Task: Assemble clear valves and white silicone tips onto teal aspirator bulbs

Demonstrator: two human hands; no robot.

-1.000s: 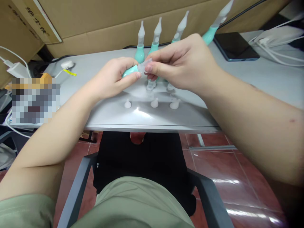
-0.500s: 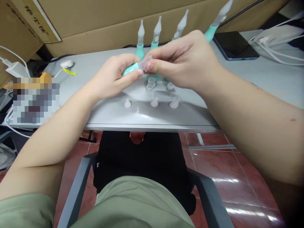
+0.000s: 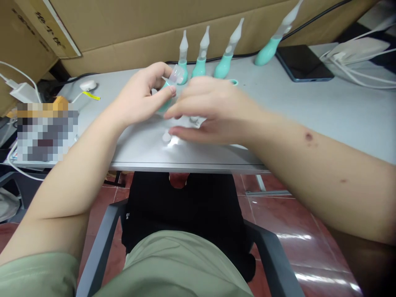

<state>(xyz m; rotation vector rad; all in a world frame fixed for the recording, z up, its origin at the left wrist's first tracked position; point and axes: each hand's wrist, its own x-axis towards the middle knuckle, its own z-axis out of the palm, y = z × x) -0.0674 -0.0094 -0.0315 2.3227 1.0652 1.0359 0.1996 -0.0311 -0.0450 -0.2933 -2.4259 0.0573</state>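
Observation:
My left hand (image 3: 144, 95) is closed around the mint-green squeeze bulb of a nasal aspirator (image 3: 166, 103). A clear tube (image 3: 176, 75) rises from that bulb, with no white tip on its end. Blurred by motion, my right hand (image 3: 213, 108) is low over the table, thumb and fingers apart, holding nothing. A small white cone-shaped tip (image 3: 166, 136) stands just left of my right thumb; whether they touch I cannot tell. Behind my right fingers a clear piece (image 3: 194, 119) is partly visible. Other small parts are hidden under this hand.
Several aspirators with white tips stand along the back, among them one bulb (image 3: 223, 66) and one at right (image 3: 267, 51). A dark phone (image 3: 305, 62) and white cables (image 3: 365, 72) lie right. A white plug-like device (image 3: 88, 85) lies left. The table edge (image 3: 192, 166) runs in front.
My right hand has let go of the clear tube and moved down toward the near white tip, opening. My left hand has tilted the bulb and tube more upright.

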